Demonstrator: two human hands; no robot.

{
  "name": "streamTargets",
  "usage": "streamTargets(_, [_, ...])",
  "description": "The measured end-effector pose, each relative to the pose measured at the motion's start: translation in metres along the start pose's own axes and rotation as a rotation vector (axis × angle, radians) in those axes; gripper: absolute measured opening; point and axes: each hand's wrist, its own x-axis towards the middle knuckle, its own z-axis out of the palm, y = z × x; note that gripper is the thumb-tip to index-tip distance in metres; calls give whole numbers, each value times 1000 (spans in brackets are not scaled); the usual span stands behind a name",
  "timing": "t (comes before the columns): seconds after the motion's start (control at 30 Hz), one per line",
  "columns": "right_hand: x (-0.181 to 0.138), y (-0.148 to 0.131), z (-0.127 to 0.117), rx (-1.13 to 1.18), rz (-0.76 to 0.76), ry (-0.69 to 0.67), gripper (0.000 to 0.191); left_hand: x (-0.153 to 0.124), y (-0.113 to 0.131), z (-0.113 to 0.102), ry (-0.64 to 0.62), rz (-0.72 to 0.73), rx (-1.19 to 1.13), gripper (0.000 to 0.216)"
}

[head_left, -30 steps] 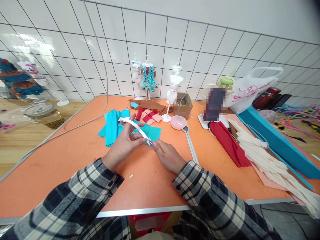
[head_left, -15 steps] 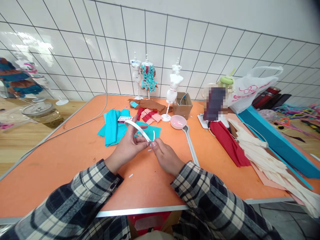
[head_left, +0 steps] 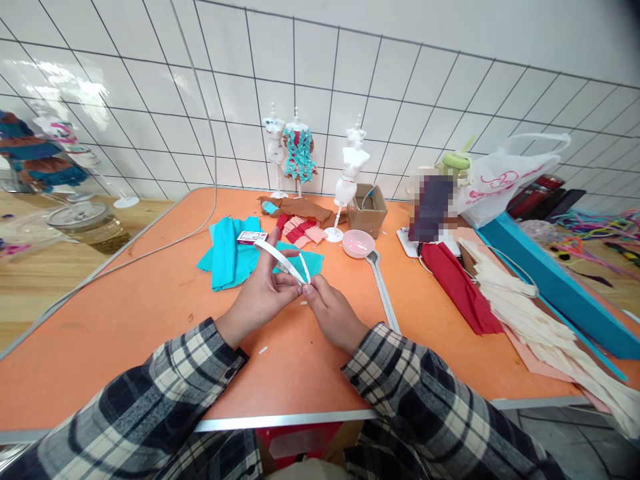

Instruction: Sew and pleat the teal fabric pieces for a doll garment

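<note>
A narrow white strip (head_left: 281, 257), curved like a band, runs over my left hand (head_left: 265, 287). The left thumb and fingers are closed on its lower end. My right hand (head_left: 334, 312) pinches that same end, its fingertips meeting the left ones. A thinner white end (head_left: 304, 265) sticks up from between the fingertips. Whether it is part of the same strip, I cannot tell. Behind my hands lies folded turquoise cloth (head_left: 225, 257) with a small white and red box (head_left: 251, 237) on it.
Three white mannequin stands, including a bare one (head_left: 350, 170), rise along the tiled wall. Beside them are a cardboard box (head_left: 367, 210), a pink bowl (head_left: 359, 244) and long grey tweezers (head_left: 384, 293). Red cloth (head_left: 460, 290) and cream cloth (head_left: 525, 313) lie at right.
The thin white end between my fingertips shows longer and leans more to the left. Both hands keep their hold, nearly in the same place. The view has shifted slightly.
</note>
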Motion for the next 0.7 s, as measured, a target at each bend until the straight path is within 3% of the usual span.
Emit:
streamTargets(0.47, [2, 2, -3, -72, 17, -7, 27, 0, -2, -1, -31, 8, -34, 107])
streamTargets(0.7, [9, 4, -17, -109, 104, -46, 28, 4, 0, -8, -55, -51, -65, 106])
